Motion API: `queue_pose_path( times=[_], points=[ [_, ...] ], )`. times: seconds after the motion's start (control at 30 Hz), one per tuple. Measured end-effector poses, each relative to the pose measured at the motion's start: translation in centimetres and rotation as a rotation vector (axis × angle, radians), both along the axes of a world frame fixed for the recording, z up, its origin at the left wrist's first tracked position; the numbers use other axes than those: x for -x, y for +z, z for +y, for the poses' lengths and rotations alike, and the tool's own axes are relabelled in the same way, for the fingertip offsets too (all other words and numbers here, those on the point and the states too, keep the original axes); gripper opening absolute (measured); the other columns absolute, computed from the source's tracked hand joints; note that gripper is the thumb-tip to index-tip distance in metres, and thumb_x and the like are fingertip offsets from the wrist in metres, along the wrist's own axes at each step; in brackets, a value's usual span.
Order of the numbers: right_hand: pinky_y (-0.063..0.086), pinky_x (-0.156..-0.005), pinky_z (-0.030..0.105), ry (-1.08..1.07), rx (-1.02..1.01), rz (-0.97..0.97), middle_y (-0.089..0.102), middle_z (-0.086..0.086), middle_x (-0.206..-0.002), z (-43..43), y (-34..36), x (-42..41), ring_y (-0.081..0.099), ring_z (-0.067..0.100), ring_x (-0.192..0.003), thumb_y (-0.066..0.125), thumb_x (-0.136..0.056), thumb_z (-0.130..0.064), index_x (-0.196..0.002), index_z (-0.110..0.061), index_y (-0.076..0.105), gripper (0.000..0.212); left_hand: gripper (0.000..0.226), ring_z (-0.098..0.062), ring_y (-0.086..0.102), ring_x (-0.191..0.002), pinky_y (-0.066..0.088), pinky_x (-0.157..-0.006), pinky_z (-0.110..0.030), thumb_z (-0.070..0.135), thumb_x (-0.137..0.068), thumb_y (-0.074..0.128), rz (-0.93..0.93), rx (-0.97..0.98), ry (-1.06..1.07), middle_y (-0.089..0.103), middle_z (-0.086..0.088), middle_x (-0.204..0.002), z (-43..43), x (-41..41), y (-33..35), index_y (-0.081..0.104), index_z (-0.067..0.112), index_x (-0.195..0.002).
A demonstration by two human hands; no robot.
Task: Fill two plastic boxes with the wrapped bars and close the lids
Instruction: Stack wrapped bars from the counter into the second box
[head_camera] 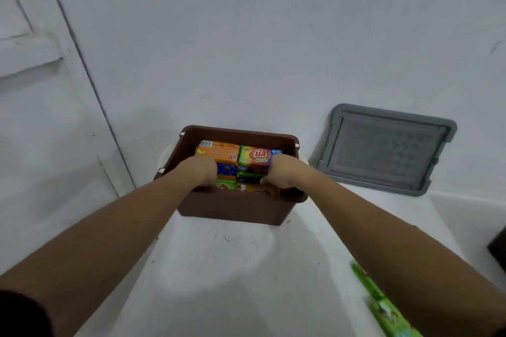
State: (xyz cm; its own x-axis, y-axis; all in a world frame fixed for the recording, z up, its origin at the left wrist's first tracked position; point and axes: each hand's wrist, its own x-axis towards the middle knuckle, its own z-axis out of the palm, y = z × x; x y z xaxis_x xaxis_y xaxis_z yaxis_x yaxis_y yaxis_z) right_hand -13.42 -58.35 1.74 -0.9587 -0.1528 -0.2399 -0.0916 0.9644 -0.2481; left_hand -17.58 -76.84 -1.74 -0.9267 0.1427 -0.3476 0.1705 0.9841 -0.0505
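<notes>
At the counter's near right edge lies a bright green wrapped bar (383, 306), blurred and partly hidden under the right forearm. Both bare forearms reach out over the white counter (232, 268) to an open brown rectangular plastic box (235, 210) standing at the far left corner, close to the white wall (273, 35). The left grip (201, 172) and the right grip (283, 174) are both inside the box, one at each side. Their fingers are curled down and clenched on the stacked wrapped bars (254, 156) in orange, green, blue and yellow that fill it nearly to the rim. Further right, a grey rectangular plastic lid (388, 149) leans against the wall at the counter's far edge, well apart from the box.
</notes>
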Motion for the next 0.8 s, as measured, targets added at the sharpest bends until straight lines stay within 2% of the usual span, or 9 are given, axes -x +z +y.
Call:
queue_pose_path(
  times=[0.07,0.1,0.2,0.3,0.4,0.5,0.57,0.67,0.8],
  points=[
    [0.046,-0.066,0.024,-0.051,0.235,0.010,0.060,0.003,-0.084,1.8,1.3,-1.4,0.058,0.018,-0.079,0.061,-0.091,-0.030,-0.099,-0.008,0.063,0.024,0.030,-0.024,0.061,-0.095,0.053,-0.084,-0.036,0.034,-0.087,0.059,0.140,-0.167,0.042,0.065,-0.006,-0.103,0.9,-1.1,0.1,0.062,0.011,-0.107],
    [0.051,-0.067,0.026,-0.076,0.379,-0.013,0.062,0.004,-0.083,3.0,1.7,-2.2,0.060,0.019,-0.079,0.062,-0.090,-0.030,-0.094,-0.007,0.065,0.023,0.027,-0.024,0.061,-0.092,0.052,-0.079,-0.036,0.035,-0.088,0.059,0.214,-0.271,0.046,0.065,-0.005,-0.098,1.9,-2.1,0.3,0.063,0.013,-0.103],
    [0.057,-0.086,0.034,-0.149,0.845,-0.083,0.068,0.014,-0.099,7.5,2.0,-4.5,0.067,0.023,-0.093,0.065,-0.089,-0.021,-0.097,-0.006,0.067,0.017,0.014,-0.015,0.057,-0.074,0.046,-0.065,-0.028,0.028,-0.091,0.059,0.414,-0.641,-0.026,0.061,0.001,-0.078,5.8,-6.3,0.8,0.062,0.015,-0.087],
    [0.058,-0.084,0.030,-0.281,0.999,-0.063,0.065,0.016,-0.098,12.7,0.6,-6.6,0.068,0.021,-0.087,0.063,-0.090,-0.011,-0.097,-0.001,0.065,0.012,0.012,-0.010,0.051,-0.068,0.041,-0.061,-0.025,0.025,-0.088,0.062,0.607,-0.881,-0.159,0.055,0.006,-0.070,9.5,-10.0,-0.2,0.059,0.018,-0.078],
    [0.057,-0.080,0.033,-0.460,0.832,-0.023,0.065,0.013,-0.096,18.2,-2.4,-8.9,0.064,0.020,-0.083,0.062,-0.091,-0.013,-0.090,-0.007,0.067,0.008,0.012,-0.012,0.048,-0.079,0.038,-0.073,-0.030,0.028,-0.085,0.058,0.763,-0.876,-0.323,0.059,0.004,-0.079,13.0,-12.2,-3.0,0.063,0.018,-0.079],
    [0.050,-0.076,0.035,-0.606,0.410,0.124,0.070,0.015,-0.098,22.9,-5.7,-10.7,0.063,0.027,-0.086,0.062,-0.088,-0.014,-0.093,-0.001,0.071,0.016,0.013,-0.016,0.051,-0.084,0.033,-0.080,-0.032,0.028,-0.083,0.055,0.739,-0.860,-0.522,0.060,0.003,-0.084,16.9,-13.8,-5.3,0.066,0.019,-0.082],
    [0.045,-0.076,0.031,-0.699,0.194,0.154,0.068,0.020,-0.106,24.9,-7.1,-11.8,0.063,0.034,-0.097,0.058,-0.089,-0.015,-0.100,0.002,0.069,0.023,0.018,-0.021,0.053,-0.089,0.040,-0.082,-0.036,0.030,-0.083,0.055,0.612,-0.809,-0.563,0.061,0.001,-0.089,19.5,-14.5,-6.5,0.068,0.019,-0.089],
    [0.043,-0.089,0.036,-0.755,0.070,0.080,0.059,0.019,-0.123,26.6,-8.4,-13.2,0.055,0.034,-0.111,0.052,-0.093,-0.028,-0.115,-0.002,0.059,0.035,0.044,-0.027,0.047,-0.110,0.036,-0.091,-0.041,0.051,-0.089,0.049,0.262,-0.567,-0.364,0.058,-0.005,-0.111,23.0,-15.5,-7.2,0.065,0.017,-0.112],
    [0.036,-0.070,0.030,-0.685,0.030,0.064,0.065,0.016,-0.106,27.5,-9.3,-14.0,0.056,0.028,-0.088,0.059,-0.089,-0.038,-0.090,-0.012,0.054,0.026,0.064,-0.029,0.039,-0.114,0.033,-0.092,-0.043,0.068,-0.081,0.048,0.138,-0.426,-0.271,0.049,-0.008,-0.117,25.5,-16.9,-8.4,0.058,0.016,-0.115]
  ],
)
